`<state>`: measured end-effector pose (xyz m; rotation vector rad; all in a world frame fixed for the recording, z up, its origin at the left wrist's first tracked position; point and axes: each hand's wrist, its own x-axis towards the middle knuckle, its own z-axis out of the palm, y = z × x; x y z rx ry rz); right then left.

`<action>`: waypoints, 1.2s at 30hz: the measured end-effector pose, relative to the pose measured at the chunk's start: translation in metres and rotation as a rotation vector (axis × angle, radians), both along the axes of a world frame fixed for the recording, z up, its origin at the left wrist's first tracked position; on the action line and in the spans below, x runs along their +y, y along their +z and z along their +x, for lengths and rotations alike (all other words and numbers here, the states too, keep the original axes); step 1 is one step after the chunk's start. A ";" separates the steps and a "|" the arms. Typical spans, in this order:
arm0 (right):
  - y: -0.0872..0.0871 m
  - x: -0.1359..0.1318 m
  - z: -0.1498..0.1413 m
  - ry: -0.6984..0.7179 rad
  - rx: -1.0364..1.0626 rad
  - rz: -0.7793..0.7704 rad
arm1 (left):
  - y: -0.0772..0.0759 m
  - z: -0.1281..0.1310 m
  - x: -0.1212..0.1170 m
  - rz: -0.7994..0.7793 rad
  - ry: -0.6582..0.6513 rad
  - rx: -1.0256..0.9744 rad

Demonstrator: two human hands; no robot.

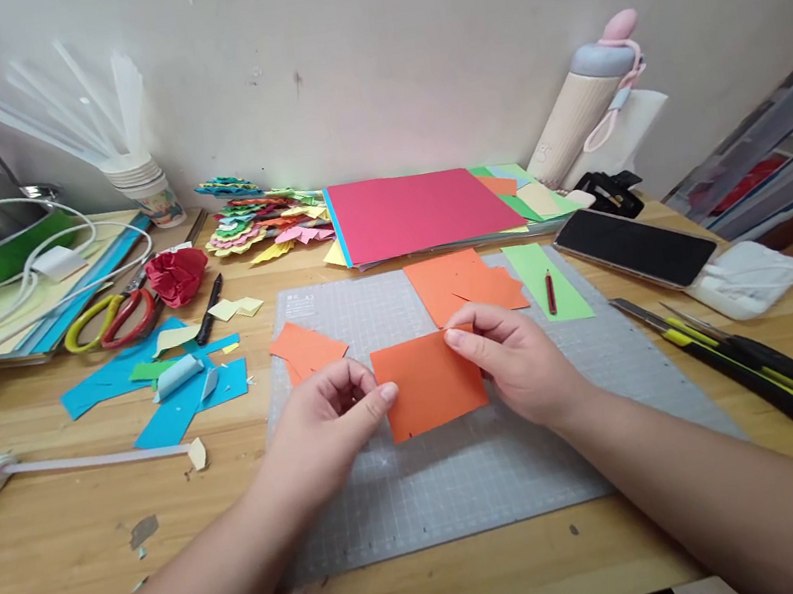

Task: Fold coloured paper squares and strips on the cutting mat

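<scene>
An orange rectangle of paper [431, 387] is held up over the grey cutting mat [467, 493]. My left hand [332, 414] pinches its left edge between thumb and fingers. At the upper right corner, my right hand [518, 363] grips the same sheet, thumb in front and fingers behind. More orange paper pieces [443, 279] lie on the mat beyond the hands, and orange scraps [310, 347] rest near my left hand. A green paper strip [534, 274] with a short dark red pencil [550, 294] on it lies at the mat's far right.
Blue paper scraps [193, 402], scissors [108, 323] and a black pen [210, 310] lie left of the mat. Right of it are a phone [636, 247] and a yellow-black utility knife [750, 370]. Red paper sheets [420, 212], a paper cup [155, 195] and a bottle [573, 105] stand behind.
</scene>
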<state>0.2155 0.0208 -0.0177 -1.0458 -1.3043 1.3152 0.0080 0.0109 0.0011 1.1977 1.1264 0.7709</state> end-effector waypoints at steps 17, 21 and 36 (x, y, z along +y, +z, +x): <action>0.002 -0.009 -0.009 0.246 0.244 -0.445 | 0.003 -0.004 -0.009 0.838 0.150 0.465; 0.003 -0.009 -0.009 0.175 0.195 -0.326 | 0.001 -0.002 -0.008 0.738 0.157 0.418; 0.011 -0.021 -0.013 -0.026 0.135 -0.010 | 0.001 0.006 -0.014 -0.119 -0.137 -0.201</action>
